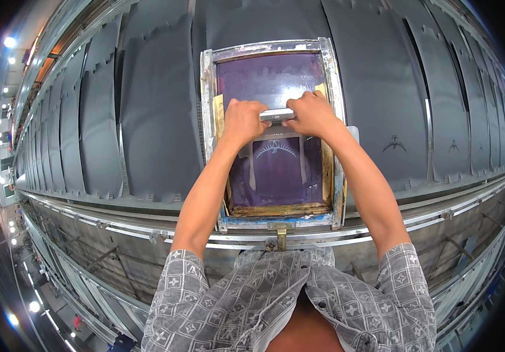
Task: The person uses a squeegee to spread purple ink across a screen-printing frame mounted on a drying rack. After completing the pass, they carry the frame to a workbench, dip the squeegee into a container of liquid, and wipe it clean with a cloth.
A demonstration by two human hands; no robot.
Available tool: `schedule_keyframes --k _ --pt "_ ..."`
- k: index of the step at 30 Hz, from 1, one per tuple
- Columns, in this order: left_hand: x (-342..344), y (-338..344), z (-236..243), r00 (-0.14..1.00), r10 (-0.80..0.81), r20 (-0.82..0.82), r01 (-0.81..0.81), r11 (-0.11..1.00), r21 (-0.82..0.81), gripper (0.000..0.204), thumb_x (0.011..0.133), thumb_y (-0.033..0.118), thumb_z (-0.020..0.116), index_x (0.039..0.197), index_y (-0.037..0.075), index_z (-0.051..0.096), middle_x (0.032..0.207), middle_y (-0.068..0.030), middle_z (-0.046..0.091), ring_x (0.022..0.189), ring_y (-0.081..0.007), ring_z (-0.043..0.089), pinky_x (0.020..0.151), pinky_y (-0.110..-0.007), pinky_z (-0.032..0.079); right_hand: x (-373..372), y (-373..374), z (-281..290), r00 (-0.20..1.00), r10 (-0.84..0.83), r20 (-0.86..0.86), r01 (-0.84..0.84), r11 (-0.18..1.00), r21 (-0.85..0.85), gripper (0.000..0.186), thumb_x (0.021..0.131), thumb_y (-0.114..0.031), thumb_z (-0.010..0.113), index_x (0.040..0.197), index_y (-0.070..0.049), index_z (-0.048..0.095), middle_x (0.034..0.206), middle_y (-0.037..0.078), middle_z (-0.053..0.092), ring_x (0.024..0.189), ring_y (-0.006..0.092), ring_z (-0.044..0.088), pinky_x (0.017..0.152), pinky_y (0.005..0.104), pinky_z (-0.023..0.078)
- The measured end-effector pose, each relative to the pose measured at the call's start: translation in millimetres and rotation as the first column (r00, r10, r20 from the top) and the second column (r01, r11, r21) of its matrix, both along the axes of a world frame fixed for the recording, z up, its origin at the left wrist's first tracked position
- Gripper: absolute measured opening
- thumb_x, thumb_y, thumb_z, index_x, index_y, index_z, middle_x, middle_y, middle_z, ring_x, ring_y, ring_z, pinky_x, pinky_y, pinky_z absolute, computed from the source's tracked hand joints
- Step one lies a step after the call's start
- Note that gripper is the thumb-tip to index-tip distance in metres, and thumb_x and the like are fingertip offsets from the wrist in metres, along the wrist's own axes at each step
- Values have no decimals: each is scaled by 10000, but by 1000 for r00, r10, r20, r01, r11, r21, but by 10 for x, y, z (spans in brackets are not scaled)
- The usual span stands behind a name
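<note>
A screen printing frame (208, 82) with a purple mesh (252, 73) lies on the dark panels in front of me. Across the mesh, a little above its middle, is a squeegee (277, 115) with a pale metal handle. My left hand (242, 120) is closed round its left end, and my right hand (313, 114) grips the right end. Below the squeegee a light curved spiky design (274, 148) shows in the mesh. The blade's lower edge is mostly hidden by the handle and my hands. Yellow-brown tape (281, 209) borders the mesh.
Dark grey sheets (158, 111) lie side by side along the long table. Several on the right carry a small printed design (394, 143). A metal rail (129, 227) runs along the near edge, with a brass-coloured bracket (281, 239) at the frame's near side.
</note>
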State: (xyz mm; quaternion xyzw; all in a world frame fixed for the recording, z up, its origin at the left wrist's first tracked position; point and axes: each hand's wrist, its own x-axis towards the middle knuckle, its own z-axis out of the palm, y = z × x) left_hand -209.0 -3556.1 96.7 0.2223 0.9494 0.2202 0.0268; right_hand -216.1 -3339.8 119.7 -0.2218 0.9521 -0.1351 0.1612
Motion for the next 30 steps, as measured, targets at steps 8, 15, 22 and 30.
schedule_keyframes --k 8,15,22,30 --pt "1386 -9 -78 997 -16 81 13 999 33 222 638 114 810 842 182 754 840 -16 716 772 -240 637 789 -402 396 1365 95 -184 995 87 -39 -92 982 -166 232 682 -151 788 861 -73 663 814 116 699 961 293 654 916 431 451" --pt "324 54 61 999 0 38 3 997 -81 207 716 249 853 873 141 773 812 -71 728 792 -267 670 811 -429 391 256 109 -120 997 71 16 -70 996 -55 229 768 -226 804 904 -78 694 818 154 692 887 359 665 862 476 486" --pt "657 95 -72 997 1 76 4 997 -73 163 732 245 825 835 142 754 780 -95 713 783 -313 664 794 -449 389 591 98 -347 998 64 -26 -65 997 -31 243 753 -198 795 948 -75 717 798 150 716 819 358 702 815 472 522" --pt "1731 4 34 997 30 -69 -28 999 25 371 614 68 816 968 154 743 943 18 702 865 -214 603 810 -380 395 1206 554 32 878 -476 46 450 792 -413 506 877 -444 766 1208 -77 660 1166 182 697 1142 365 613 979 464 458"
